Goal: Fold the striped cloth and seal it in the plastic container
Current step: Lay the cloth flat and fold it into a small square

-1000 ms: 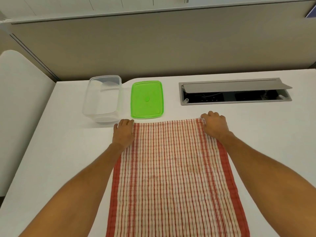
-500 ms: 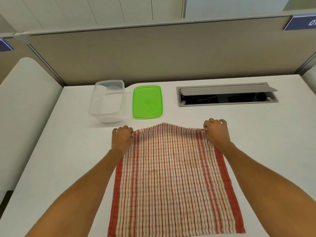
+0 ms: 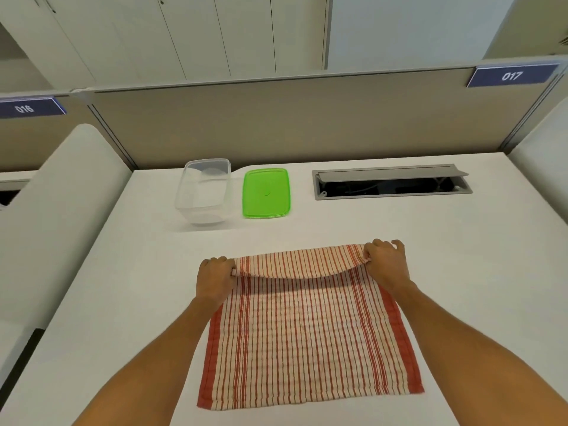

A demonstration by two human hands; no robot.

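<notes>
A red-and-cream striped cloth (image 3: 307,333) lies spread on the white desk in front of me. My left hand (image 3: 215,279) pinches its far left corner and my right hand (image 3: 385,264) pinches its far right corner. The far edge is lifted off the desk and curled back toward me, casting a shadow on the cloth below. Beyond the cloth stands an open clear plastic container (image 3: 204,190), with its green lid (image 3: 266,193) lying flat just to its right.
A grey cable hatch (image 3: 390,182) with its flap raised is set into the desk (image 3: 476,256) at the back right. A beige partition (image 3: 292,124) closes the far side. White side panels flank the desk left and right.
Both hands have closed on the far corners, lifted the far edge and drawn it toward me, so it now curls over the cloth. The camera view has tilted up.
</notes>
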